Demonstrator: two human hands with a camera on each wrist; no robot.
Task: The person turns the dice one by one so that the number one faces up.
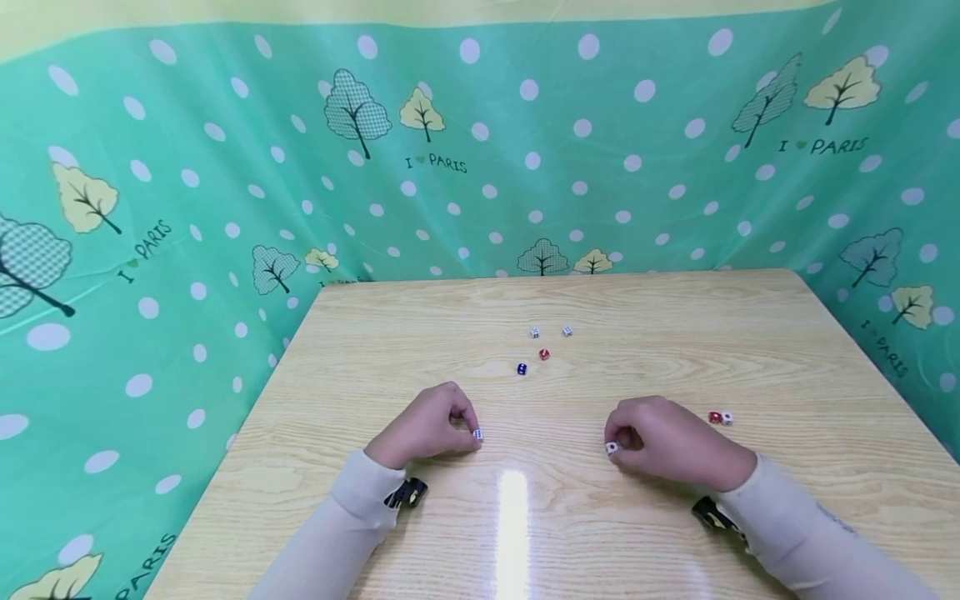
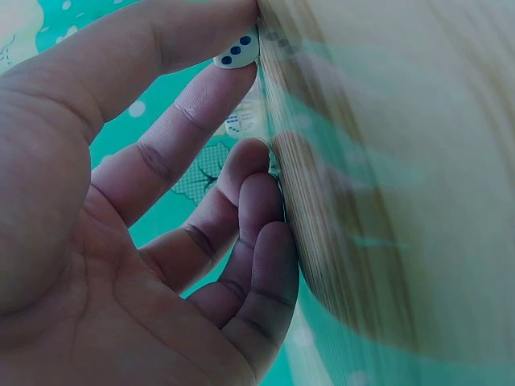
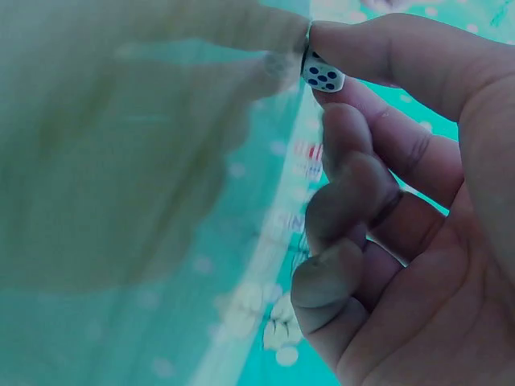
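The head view looks forward and down across the tabletop (image 1: 420, 333) from above. Each wrist view faces the palm side at close range. The head view shares the left hand (image 1: 427, 423) and left die (image 1: 477, 435) with one, the right hand (image 1: 667, 437) and right die (image 1: 611, 448) with the other.

Bright head view, white glare streak (image 1: 513, 533) on the tabletop (image 1: 637, 533), dimmer wrist views, wood surface blurred

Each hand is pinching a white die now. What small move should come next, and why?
Probably the right hand could slide its white die toward the white die in the left hand. Both are pinched low at the table, the wood between them is bare, and a red die and another white die sit side by side at the right, so pairing seems plausible.
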